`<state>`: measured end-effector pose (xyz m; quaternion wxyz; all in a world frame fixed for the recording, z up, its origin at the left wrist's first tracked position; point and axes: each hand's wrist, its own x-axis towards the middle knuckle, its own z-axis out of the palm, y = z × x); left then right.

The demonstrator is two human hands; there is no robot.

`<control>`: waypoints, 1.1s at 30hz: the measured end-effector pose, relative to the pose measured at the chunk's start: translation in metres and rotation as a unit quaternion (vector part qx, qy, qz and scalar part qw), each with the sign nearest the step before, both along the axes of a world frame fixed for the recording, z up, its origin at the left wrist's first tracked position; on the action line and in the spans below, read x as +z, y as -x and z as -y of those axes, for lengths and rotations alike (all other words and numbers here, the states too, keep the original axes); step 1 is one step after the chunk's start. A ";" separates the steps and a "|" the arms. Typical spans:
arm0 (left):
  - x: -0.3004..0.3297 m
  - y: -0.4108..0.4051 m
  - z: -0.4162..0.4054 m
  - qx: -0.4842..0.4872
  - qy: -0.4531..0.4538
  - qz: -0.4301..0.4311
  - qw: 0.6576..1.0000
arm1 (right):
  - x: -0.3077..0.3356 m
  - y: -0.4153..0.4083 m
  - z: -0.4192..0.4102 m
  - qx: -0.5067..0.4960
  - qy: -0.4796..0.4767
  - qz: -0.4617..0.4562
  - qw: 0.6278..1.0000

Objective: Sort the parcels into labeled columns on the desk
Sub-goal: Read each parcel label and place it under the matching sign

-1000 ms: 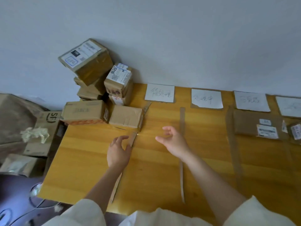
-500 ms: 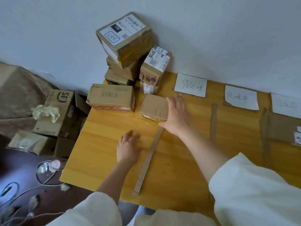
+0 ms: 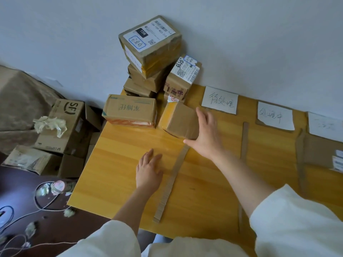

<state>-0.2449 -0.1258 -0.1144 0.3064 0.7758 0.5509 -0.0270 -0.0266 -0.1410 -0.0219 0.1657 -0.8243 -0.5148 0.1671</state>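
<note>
My right hand (image 3: 206,134) grips a small plain brown parcel (image 3: 178,120), thumb under its near edge and fingers along its right side; the parcel is tilted up off the desk (image 3: 115,164). My left hand (image 3: 148,171) rests flat on the desk, just left of a cardboard divider strip (image 3: 172,182). Behind stands a pile of parcels: a long box with green print (image 3: 130,112), a taped box with a white label on top (image 3: 150,43), a small labelled box (image 3: 181,76). Handwritten column labels (image 3: 220,100) (image 3: 274,115) lie along the wall.
A second divider strip (image 3: 244,140) and a third (image 3: 300,160) mark further columns. A flat brown parcel (image 3: 323,153) lies in the right column. Left of the desk, SF cardboard boxes (image 3: 65,125) and cables (image 3: 42,199) sit on a dark surface.
My right hand has closed round the small brown parcel and tipped it up from lying flat. My left hand has stayed on the desk. The camera has moved closer.
</note>
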 end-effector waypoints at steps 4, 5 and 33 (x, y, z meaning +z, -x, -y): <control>0.000 -0.001 0.000 0.007 0.001 0.007 1.000 | 0.000 0.004 0.044 -0.016 -0.139 -0.045 0.989; 0.001 -0.002 0.001 0.010 0.002 0.011 1.000 | 0.000 0.005 0.054 -0.020 -0.169 -0.042 0.984; 0.099 -0.077 0.014 0.119 0.411 0.394 0.813 | 0.018 -0.012 0.122 -0.261 -0.033 -0.771 0.580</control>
